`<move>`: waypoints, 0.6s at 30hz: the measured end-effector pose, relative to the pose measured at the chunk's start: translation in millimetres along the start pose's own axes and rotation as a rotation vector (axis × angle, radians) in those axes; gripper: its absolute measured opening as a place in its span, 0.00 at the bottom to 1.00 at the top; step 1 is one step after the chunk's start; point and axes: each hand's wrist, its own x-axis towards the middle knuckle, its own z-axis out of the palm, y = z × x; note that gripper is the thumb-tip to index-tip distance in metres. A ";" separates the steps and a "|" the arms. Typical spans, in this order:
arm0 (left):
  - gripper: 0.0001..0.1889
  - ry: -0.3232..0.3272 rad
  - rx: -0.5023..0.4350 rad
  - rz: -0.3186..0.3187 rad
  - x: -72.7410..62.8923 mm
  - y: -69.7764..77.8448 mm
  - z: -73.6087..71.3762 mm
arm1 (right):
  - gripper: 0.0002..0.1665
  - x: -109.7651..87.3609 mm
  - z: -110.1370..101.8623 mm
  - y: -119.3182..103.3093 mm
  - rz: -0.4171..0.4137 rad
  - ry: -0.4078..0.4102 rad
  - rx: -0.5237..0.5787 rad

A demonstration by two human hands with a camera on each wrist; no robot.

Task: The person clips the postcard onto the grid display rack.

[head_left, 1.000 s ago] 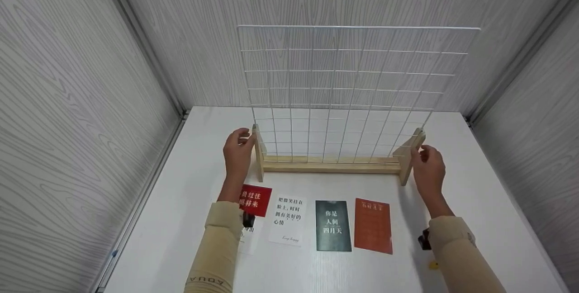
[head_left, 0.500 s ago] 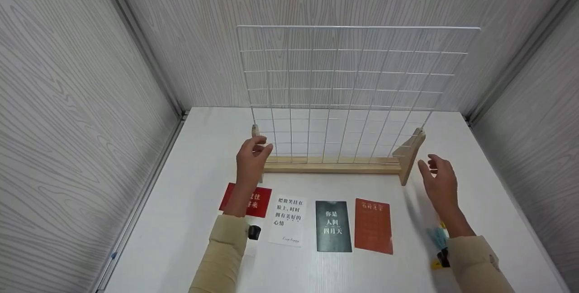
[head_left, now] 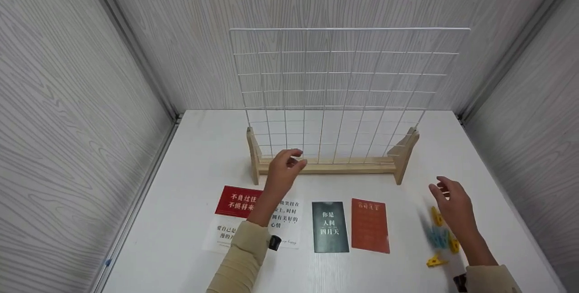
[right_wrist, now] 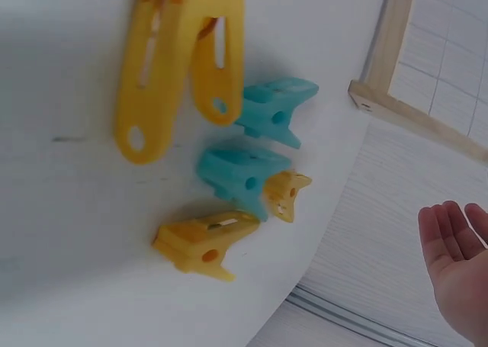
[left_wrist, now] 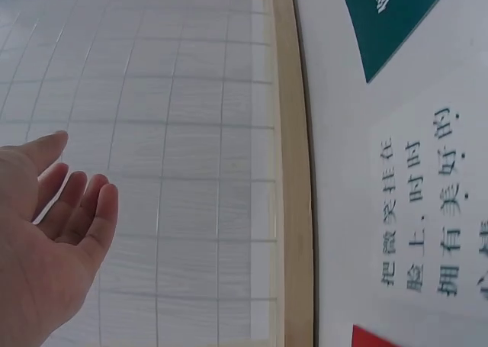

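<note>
My left hand (head_left: pixel 284 171) hovers over the white-lettered cards' area, in front of the wooden base bar (head_left: pixel 348 168), its fingers loosely bent around nothing. Behind it stands a white wire grid (head_left: pixel 334 73) in a wooden stand (head_left: pixel 405 157). My right hand (head_left: pixel 454 200) hangs above the right part of the table, holding nothing. Below it lie yellow clothes pegs (right_wrist: pixel 206 244) and blue-green clothes pegs (right_wrist: pixel 244 171); the hand and wrist partly cover them in the head view. In the left wrist view, the left hand's fingers (left_wrist: pixel 99 217) overlap the grid.
On the table lie a red card (head_left: pixel 235 200), a dark green card (head_left: pixel 330 227), an orange-red card (head_left: pixel 370 225) and white text cards (head_left: pixel 289 227). My left forearm partly covers the cards at left. Wood-grained panels (head_left: pixel 77 139) enclose the table at the back and sides.
Both hands have come away from the stand's side pieces. The left has moved right, toward the middle; the right has drawn back and right, over the pegs.
</note>
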 end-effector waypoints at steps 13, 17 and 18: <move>0.16 -0.209 0.103 -0.043 -6.4 -3.5 74.1 | 0.38 -10.8 -2.1 16.7 0.092 -0.118 -0.074; 0.16 -0.248 0.133 -0.035 -8.9 -4.9 91.3 | 0.37 -11.9 -0.4 23.5 0.120 -0.151 -0.118; 0.16 -0.257 0.143 -0.032 -9.7 -5.8 95.6 | 0.37 -12.3 -0.4 25.3 0.131 -0.163 -0.127</move>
